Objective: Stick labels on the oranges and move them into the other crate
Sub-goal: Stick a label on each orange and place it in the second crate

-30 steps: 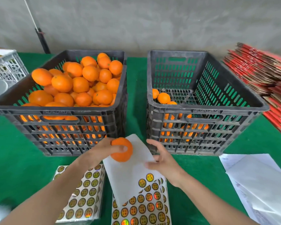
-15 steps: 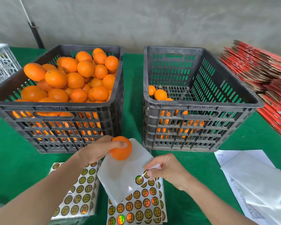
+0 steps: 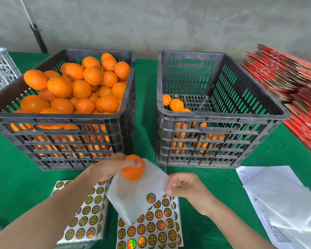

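black crate (image 3: pixel 61 118) full of oranges (image 3: pixel 81 88), right crate (image 3: pixel 223 116) with few

A green-covered counter (image 3: pixel 145 105) carries two black slatted crates side by side, the left crate (image 3: pixel 61 121) and the right crate (image 3: pixel 221 121) apart. In front lie two label sheets (image 3: pixel 86 218) (image 3: pixel 151 230), with white papers (image 3: pixel 285 203) to the right. Flattened red cartons (image 3: pixel 285 78) are stacked at the right edge, and a white crate (image 3: pixel 2 69) stands at the far left.
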A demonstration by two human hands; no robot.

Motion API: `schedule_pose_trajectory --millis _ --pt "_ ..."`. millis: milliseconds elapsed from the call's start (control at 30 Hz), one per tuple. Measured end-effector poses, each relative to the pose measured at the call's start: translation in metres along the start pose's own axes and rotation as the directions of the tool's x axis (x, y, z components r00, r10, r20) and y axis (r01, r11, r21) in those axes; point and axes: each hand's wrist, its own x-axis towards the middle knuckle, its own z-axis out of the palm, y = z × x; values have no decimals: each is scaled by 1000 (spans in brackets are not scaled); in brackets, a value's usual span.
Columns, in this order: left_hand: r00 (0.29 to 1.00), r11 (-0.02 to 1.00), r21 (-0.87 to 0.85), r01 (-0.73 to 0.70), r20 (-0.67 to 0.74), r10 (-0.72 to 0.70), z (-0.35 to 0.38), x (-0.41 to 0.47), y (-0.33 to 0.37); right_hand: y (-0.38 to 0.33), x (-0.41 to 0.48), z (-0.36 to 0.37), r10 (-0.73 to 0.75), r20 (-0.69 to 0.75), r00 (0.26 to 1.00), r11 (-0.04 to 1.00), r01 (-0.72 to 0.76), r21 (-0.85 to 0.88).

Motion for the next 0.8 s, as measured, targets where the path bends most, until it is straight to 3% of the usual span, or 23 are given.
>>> schedule_pose_trajectory --millis 133,200,267,333,400,467,567,633,800 --pt "999 944 328 -44 -11 50 1 0 -9 -1 -1 -7 -7 -238 971 1000 11 18" --pt "988 850 516 -106 -41 148 5 -1 -12 -5 -1 -6 -24 -296 955 999 31 20" --pt "961 792 566 -227 -2 277 10 -7 -12 -11 -1 -3 -42 -328 944 998 52 20" --pt "934 826 462 -323 15 357 16 -14 -9 -18 0 3 -77 -339 938 996 88 19" --pt "922 899 241 -366 -33 385 21 -20 -5 -26 1 9 -124 -318 940 991 131 -1" --pt "937 937 -30 -347 -52 345 25 -23 0 -35 3 16 -177 -281 943 984 172 -41" --pt "958 907 -324 -270 4 287 29 -26 6 -46 6 23 -247 -226 942 967 224 -122" --pt "952 878 -389 -279 9 306 30 -29 9 -52 7 26 -272 -203 941 956 241 -166" --pt "941 880 -353 -317 -3 337 38 -33 14 -57 11 30 -326 -200 924 920 261 -293"
